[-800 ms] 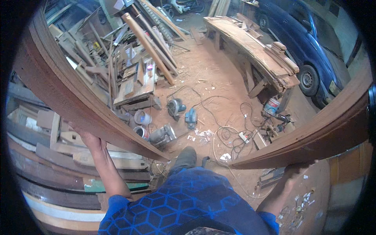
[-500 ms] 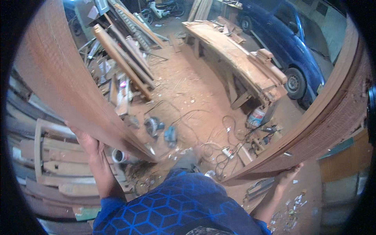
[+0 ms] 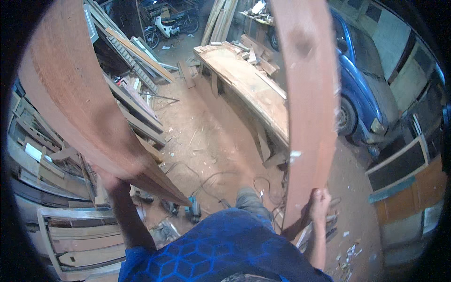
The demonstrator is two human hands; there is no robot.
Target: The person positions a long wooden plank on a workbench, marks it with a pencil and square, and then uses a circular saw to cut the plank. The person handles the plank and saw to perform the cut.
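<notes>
Two long reddish-brown wooden planks stand up on either side of me, one in each hand. My left hand point(image 3: 112, 179) is closed on the outer edge of the left plank point(image 3: 89, 98), with most of its fingers hidden behind the wood. This plank leans out to the upper left, its lower end close to my waist. My right hand point(image 3: 320, 203) grips the right plank point(image 3: 307, 117) by its outer edge near the lower end. That plank rises nearly upright, its broad face turned to me with a dark knot high up.
A workbench point(image 3: 244, 84) strewn with wood offcuts stands ahead, partly behind the right plank. Beyond it is a blue car point(image 3: 359, 84). Timber point(image 3: 136, 51) leans at the far left, and a motorbike point(image 3: 167, 28) stands at the back. A teal power tool point(image 3: 192, 209) and cables lie near my feet.
The right plank has swung leftward and more upright, turning its broad face toward me. The left plank still leans left in my hand. My view has shifted, bringing the floor tools closer to me.
</notes>
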